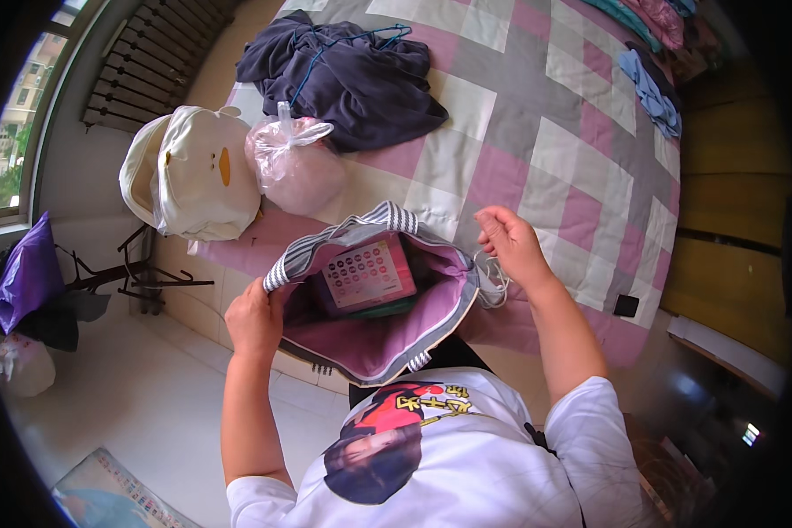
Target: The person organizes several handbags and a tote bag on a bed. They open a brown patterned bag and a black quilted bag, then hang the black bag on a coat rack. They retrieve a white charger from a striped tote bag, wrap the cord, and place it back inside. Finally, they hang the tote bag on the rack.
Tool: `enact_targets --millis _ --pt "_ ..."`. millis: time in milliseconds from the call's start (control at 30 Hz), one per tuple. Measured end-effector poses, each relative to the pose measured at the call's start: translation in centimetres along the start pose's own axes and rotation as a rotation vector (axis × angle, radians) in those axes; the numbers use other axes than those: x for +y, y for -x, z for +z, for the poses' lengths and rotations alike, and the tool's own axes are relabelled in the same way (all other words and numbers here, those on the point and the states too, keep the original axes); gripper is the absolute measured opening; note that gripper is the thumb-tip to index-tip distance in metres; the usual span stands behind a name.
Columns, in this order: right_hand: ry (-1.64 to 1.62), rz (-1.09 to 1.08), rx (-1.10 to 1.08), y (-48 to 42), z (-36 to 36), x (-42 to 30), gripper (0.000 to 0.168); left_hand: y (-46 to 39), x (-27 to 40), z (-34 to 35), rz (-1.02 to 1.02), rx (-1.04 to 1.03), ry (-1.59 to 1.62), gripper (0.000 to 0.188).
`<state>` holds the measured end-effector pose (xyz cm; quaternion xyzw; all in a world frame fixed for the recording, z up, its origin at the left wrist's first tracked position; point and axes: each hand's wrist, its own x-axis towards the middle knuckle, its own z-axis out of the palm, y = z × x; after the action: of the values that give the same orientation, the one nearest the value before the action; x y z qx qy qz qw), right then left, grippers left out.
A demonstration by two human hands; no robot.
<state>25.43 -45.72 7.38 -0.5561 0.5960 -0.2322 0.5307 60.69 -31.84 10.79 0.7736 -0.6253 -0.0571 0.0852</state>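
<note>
A cloth tote bag (396, 343) with a pink lining and striped handles hangs open-mouthed before me. My left hand (256, 317) grips its left rim together with a striped handle (303, 245). Inside lies a box (367, 274) with a printed white face and pink edge, and something green shows below it. To the right of the bag, my right hand (509, 244) is raised with curled fingers beside a thin white cord (496, 280); whether the fingers pinch the cord is unclear.
The bag is at the edge of a bed with a checked quilt (521, 112). On it are a white backpack (204, 178), a knotted plastic bag (297, 165), dark clothing (363, 79) with a hanger and a small black object (626, 305). A metal stand (129, 270) is at left.
</note>
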Motion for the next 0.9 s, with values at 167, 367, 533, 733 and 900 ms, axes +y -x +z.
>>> enact_targets --millis 167,367,533,733,900 --pt "0.86 0.2 0.063 1.1 -0.2 12.2 0.098 -0.6 0.4 -0.3 -0.028 -0.029 0.026 0.014" --pt "0.803 0.717 -0.183 1.0 1.4 20.5 0.149 -0.1 0.4 -0.6 -0.125 -0.071 0.052 0.013" --pt "0.728 0.485 -0.165 0.0 4.4 22.1 0.127 -0.1 0.7 -0.8 -0.192 -0.082 0.111 0.012" --pt "0.635 0.529 -0.179 -1.4 5.3 19.9 0.069 -0.8 0.9 -0.9 -0.202 -0.082 0.15 0.008" --pt "0.818 0.388 -0.125 0.0 5.5 22.9 0.058 -1.0 1.0 -1.1 -0.234 -0.099 0.17 0.008"
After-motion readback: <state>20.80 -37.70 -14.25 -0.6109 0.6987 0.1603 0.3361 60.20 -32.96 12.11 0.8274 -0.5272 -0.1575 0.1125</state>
